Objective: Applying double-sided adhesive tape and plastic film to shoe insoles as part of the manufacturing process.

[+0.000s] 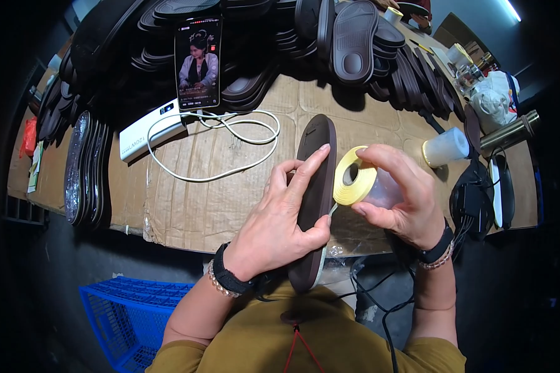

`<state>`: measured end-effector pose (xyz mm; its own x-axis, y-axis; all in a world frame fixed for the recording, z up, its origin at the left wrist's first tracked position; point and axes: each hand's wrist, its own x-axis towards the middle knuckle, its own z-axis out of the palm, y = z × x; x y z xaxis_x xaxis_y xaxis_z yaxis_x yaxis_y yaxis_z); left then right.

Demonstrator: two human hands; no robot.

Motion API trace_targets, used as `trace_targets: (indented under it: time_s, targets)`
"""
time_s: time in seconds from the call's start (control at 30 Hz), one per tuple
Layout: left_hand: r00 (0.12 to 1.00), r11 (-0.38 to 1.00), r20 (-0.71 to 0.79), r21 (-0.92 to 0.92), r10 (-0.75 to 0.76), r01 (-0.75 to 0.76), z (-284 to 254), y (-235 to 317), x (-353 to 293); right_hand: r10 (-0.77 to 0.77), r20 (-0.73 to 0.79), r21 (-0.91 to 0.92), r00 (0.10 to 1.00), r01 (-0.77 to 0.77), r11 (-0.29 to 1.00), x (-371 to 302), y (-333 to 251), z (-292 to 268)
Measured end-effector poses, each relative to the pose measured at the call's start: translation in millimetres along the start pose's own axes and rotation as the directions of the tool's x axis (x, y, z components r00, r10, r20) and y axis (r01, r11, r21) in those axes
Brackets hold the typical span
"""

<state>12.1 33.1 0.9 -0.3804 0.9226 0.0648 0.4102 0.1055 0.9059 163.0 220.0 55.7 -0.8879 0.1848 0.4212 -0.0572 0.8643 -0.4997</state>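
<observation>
My left hand is closed on a dark brown shoe sole, which stands on its edge with its long side pointing away from me. Its index finger lies along the sole, and the thumb presses near the lower edge. My right hand grips a roll of pale yellow tape just right of the sole, with fingers and thumb around its rim. A short light strip runs from the roll to the sole near my left thumb. Along the sole's lower right edge shows a pale band. The palm side of my left hand is hidden.
Cardboard covers the table. Stacked brown soles line the back. A phone leans near a white power bank with a looped white cable. Another tape roll stands right. A blue crate sits below.
</observation>
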Motion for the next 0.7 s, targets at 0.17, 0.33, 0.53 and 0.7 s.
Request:
trace_targets:
  time_s: [0.17, 0.33, 0.53, 0.7]
  targets:
    - [1.0, 1.0, -0.006, 0.009, 0.009, -0.009, -0.2, -0.8, -0.2, -0.194, -0.079, -0.317, 0.978, 0.16, 0.935, -1.4, -6.9, 5.1]
    - [0.999, 0.999, -0.013, 0.024, 0.035, -0.035, 2.3, -1.8, -0.4, -0.188, -0.219, -0.491, 0.957, 0.058, 0.87, -2.9, -6.1, 16.3]
    - [0.998, 0.997, -0.031, 0.036, 0.063, -0.062, 4.4, -4.3, -0.5, -0.119, -0.237, -0.457, 0.964, -0.003, 0.89, -3.2, -3.9, 23.1]
    - [0.996, 0.997, -0.039, 0.036, 0.076, -0.075, 5.4, -4.7, -0.6, -0.097, -0.231, -0.458, 0.968, -0.021, 0.889, -1.9, -6.2, 25.2]
